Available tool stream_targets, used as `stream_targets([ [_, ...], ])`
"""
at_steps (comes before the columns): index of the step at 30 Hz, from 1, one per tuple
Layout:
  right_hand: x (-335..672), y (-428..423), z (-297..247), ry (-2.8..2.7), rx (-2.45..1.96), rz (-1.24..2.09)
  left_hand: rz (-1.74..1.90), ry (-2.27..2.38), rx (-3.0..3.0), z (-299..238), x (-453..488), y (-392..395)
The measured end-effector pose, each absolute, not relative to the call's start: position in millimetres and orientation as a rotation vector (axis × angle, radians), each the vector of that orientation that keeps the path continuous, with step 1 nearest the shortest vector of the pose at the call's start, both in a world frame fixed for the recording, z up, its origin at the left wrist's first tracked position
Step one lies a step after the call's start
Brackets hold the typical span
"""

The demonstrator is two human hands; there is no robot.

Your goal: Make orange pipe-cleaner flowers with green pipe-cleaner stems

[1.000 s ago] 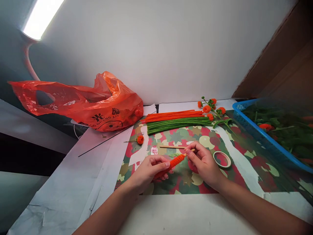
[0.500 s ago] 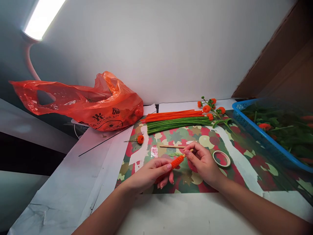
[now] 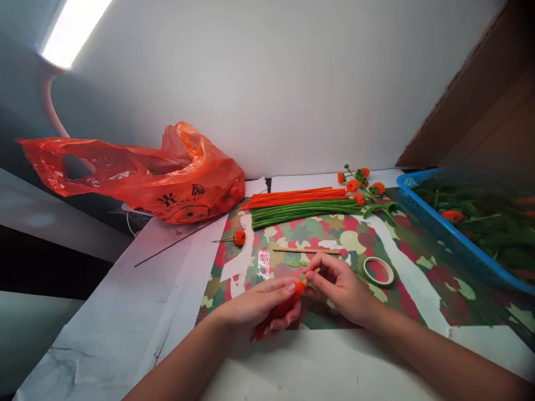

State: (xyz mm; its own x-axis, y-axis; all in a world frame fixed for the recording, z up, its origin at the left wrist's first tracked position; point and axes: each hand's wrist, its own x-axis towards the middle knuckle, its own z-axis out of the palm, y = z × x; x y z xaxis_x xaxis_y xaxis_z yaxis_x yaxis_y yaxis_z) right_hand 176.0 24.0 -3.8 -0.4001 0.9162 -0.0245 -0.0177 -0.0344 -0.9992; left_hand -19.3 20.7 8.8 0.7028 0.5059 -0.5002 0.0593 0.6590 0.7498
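Note:
My left hand [image 3: 267, 303] is closed around an orange pipe cleaner coil [image 3: 300, 287], which is wound on a thin wooden stick [image 3: 316, 271]. Most of the coil lies hidden under the fingers, though some orange shows below them. At the upper end, my right hand [image 3: 340, 287] pinches the stick between thumb and fingers. A second wooden stick [image 3: 288, 250] lies on the patterned mat [image 3: 321, 317] just beyond the hands. To the right of my right hand is a roll of tape [image 3: 368, 276]. A small orange flower head [image 3: 239, 238] with thin wire ends rests at the left.
Orange pipe cleaners [image 3: 296, 196] and green pipe cleaners [image 3: 305, 213] lie bundled behind the hands, beside an orange-flowered stem [image 3: 368, 192]. A red plastic bag [image 3: 179, 189] stands back left under a lamp [image 3: 75, 33]. A blue basket [image 3: 463, 242] of leafy stems is at the right.
Both hands have moved slightly left and toward me with the coil. Less of the orange coil shows above my left thumb, and some now shows below the fingers.

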Motion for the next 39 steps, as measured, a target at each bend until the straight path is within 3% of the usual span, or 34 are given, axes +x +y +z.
stream_targets([
  [7, 189, 44, -10, -1.361, -1.087, 1.370, 0.238, 0.780, 0.764, 12, -22, 25],
  [14, 234, 89, -22, -1.173, -1.289, 0.745, 0.399, 0.762, 0.593, 8, -29, 30],
  [24, 235, 86, -28, -1.693, -1.547, 0.346, 0.961, 0.772, 0.422, 6, -19, 34],
  [33, 223, 91, -19, -2.010, -1.530, 0.076, 0.895, 0.814, 0.543, 0, -18, 30],
  [39, 176, 141, -2, -2.311, -1.482, 0.033, 0.915, 0.741, 0.520, -10, -16, 27],
])
